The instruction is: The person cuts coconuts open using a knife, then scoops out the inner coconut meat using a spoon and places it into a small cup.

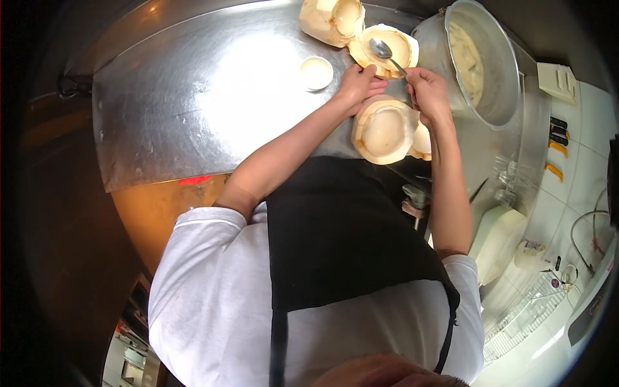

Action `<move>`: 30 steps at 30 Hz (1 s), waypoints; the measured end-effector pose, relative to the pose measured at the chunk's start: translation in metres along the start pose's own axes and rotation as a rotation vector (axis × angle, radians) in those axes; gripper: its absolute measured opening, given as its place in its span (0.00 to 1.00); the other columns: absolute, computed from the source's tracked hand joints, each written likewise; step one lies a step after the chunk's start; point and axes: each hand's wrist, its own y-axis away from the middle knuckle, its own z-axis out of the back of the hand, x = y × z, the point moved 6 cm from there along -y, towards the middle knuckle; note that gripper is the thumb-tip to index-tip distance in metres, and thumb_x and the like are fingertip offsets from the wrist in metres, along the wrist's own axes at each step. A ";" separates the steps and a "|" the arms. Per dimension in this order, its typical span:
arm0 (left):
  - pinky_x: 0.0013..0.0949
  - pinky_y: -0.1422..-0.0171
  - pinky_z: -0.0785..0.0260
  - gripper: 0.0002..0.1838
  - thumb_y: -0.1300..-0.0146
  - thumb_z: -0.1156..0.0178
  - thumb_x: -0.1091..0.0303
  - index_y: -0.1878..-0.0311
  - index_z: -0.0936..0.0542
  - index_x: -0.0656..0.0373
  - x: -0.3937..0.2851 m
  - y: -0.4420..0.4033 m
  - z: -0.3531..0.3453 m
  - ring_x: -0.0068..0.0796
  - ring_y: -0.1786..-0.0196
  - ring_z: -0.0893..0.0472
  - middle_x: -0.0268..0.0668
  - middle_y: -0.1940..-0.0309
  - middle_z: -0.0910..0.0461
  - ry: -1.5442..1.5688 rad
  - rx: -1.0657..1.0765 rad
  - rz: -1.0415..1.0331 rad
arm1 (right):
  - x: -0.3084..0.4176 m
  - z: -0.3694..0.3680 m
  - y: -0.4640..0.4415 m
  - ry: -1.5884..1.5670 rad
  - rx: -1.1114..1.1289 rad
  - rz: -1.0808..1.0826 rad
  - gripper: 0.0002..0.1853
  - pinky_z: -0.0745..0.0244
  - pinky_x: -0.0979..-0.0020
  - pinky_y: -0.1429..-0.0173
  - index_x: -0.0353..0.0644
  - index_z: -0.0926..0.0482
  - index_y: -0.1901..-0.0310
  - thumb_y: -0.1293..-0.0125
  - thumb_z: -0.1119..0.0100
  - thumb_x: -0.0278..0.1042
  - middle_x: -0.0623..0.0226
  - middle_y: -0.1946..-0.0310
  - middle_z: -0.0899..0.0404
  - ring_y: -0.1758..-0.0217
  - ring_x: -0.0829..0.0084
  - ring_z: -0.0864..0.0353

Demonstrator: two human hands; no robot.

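- Spoon: bowl over the mouth of a cut coconut (looks like one), near the worktop's far edge. Can't tell if it touches the inside or hovers.
- Key relation: spoon's long axis runs diagonally, bowl toward the far-left corner, handle back toward the near-right. Bowl lies beyond and left of the right fingers.
- Right hand: fingers clamped on the handle end, just off the coconut's near-right rim. It's the hand on the spoon.
- Left hand: at the coconut's near-left side, thumb up by the rim, fingers apart from it along the near side. Looks like contact; gripped or just steadied, can't tell.
- Second coconut: near side of both hands, by the worktop's near edge, mouth up. Another coconut partly hidden beside it, behind right wrist.
- Far coconut: at the far edge, just left of the spooned one.
- White cup: left of left hand, apart from it.
- Big pot: right of right hand, pale contents.
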 end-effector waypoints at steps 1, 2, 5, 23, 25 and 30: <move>0.37 0.50 0.18 0.18 0.24 0.51 0.64 0.41 0.34 0.68 0.001 0.000 0.000 0.40 0.50 0.17 0.51 0.50 0.23 0.001 0.000 0.006 | -0.005 0.006 -0.005 0.018 -0.026 0.028 0.14 0.31 0.70 0.72 0.33 0.16 0.55 0.39 0.43 0.30 0.68 0.78 0.22 0.78 0.76 0.26; 0.37 0.50 0.18 0.18 0.24 0.51 0.64 0.41 0.34 0.68 0.001 -0.001 0.000 0.40 0.49 0.17 0.51 0.50 0.23 0.001 0.001 0.011 | -0.007 0.009 -0.008 0.035 -0.053 0.058 0.13 0.30 0.68 0.72 0.34 0.17 0.55 0.39 0.43 0.30 0.65 0.78 0.20 0.79 0.73 0.23; 0.37 0.50 0.19 0.18 0.24 0.51 0.63 0.40 0.34 0.67 0.000 -0.002 -0.001 0.40 0.49 0.17 0.51 0.49 0.24 -0.019 0.006 0.008 | 0.028 0.006 0.009 0.739 -0.331 0.753 0.10 0.26 0.59 0.72 0.38 0.17 0.58 0.39 0.44 0.29 0.54 0.77 0.19 0.77 0.58 0.18; 0.34 0.54 0.19 0.19 0.25 0.47 0.62 0.43 0.33 0.69 0.007 -0.008 0.004 0.38 0.51 0.16 0.50 0.51 0.22 -0.052 -0.003 -0.072 | 0.001 -0.004 -0.009 0.324 -0.063 0.304 0.13 0.24 0.62 0.62 0.32 0.16 0.57 0.40 0.43 0.29 0.51 0.71 0.15 0.69 0.61 0.15; 0.35 0.54 0.19 0.19 0.25 0.47 0.62 0.44 0.33 0.69 0.006 -0.009 0.004 0.38 0.51 0.16 0.50 0.51 0.22 -0.065 0.001 -0.081 | -0.013 -0.002 -0.018 0.167 0.002 0.170 0.13 0.26 0.67 0.65 0.32 0.16 0.57 0.40 0.42 0.29 0.59 0.74 0.16 0.72 0.70 0.18; 0.35 0.54 0.19 0.19 0.25 0.47 0.61 0.44 0.32 0.69 0.005 -0.008 0.004 0.38 0.51 0.16 0.50 0.51 0.22 -0.077 -0.005 -0.088 | -0.019 -0.004 -0.014 0.044 0.022 0.054 0.12 0.30 0.74 0.67 0.32 0.15 0.58 0.40 0.42 0.28 0.67 0.77 0.20 0.74 0.78 0.24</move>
